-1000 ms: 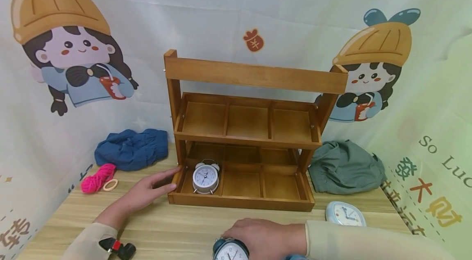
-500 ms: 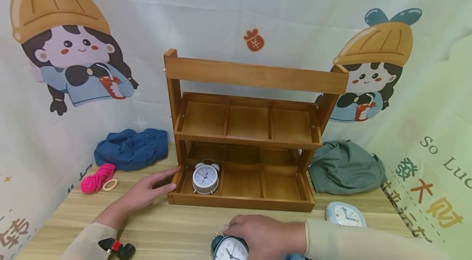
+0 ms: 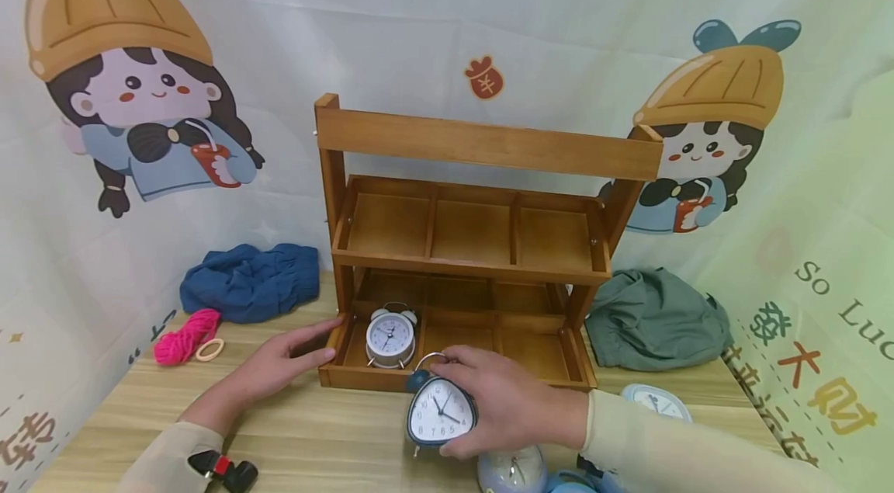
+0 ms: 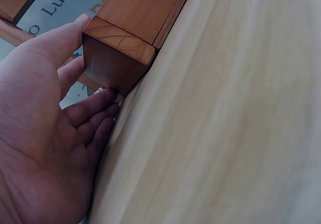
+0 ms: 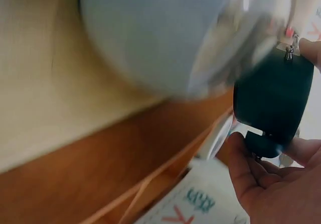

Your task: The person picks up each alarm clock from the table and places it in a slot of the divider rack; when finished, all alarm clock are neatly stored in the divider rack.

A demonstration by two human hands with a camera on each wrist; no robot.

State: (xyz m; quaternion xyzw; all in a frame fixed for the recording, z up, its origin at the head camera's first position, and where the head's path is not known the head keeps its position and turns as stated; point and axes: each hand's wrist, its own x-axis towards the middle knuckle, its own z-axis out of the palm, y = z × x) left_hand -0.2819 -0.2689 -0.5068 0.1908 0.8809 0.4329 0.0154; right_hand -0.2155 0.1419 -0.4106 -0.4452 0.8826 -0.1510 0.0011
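Dark teal alarm clock (image 3: 438, 417) with white dial and dark numerals, in the right hand (image 3: 513, 404); plain brown rack (image 3: 489, 142), touching the left hand (image 3: 286, 359); bright pink yarn (image 3: 185, 338), left of that hand; pale, wood-grained counter (image 3: 335, 439), beneath both.

Head view: soft, even light, faint sheen on backdrop (image 3: 391, 27). Left wrist: my left grip (image 4: 45, 121) dimly lit, surface (image 4: 225, 108) grain soft. Right wrist: pale object (image 5: 170, 38) up close blurred, glare-streaked.
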